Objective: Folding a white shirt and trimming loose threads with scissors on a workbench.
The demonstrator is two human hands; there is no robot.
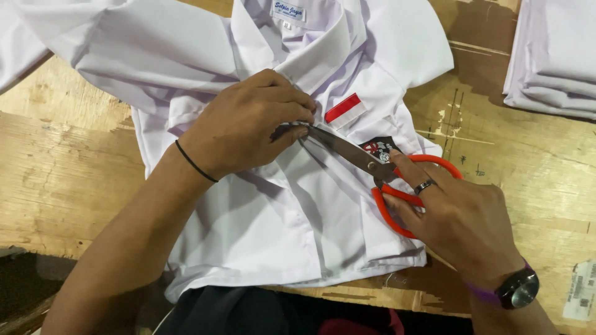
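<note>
1. Head view: a white uniform shirt (pixel 273 223) lies face up on a worn plywood table (pixel 62 180), collar toward the top, front placket closed.
2. Left hand (pixel 245 130): fingers drawn together in a pinch on the shirt front just below the collar (pixel 323 56), at the top of the placket. A thin black band (pixel 194 162) sits on that wrist.
3. Right hand (pixel 456 214): closed through the orange loops of a pair of tailor's scissors (pixel 372 164), a ring on one finger and a dark watch (pixel 516 288) with a purple strap at the wrist.
4. Scissor blades: nearly together, the tips reaching the left hand's pinch. Whether a thread or a fold lies between them cannot be told; the fingers cover the spot.
5. Adjacent items: a red-and-white flag patch (pixel 343 111) just beside the blade tips, and a dark badge (pixel 379 149) on the chest pocket, partly under the blades.
6. Judgement on method: the cut looks best made with the tips only, the pinched piece lifted clear of the shirt body, so that neither placket nor patch is nicked. Fingertips sit very close to the edge; a short, controlled snip seems advisable.
7. Other stock: a stack of folded white garments (pixel 552 62) at the far right, well apart from the work.
</note>
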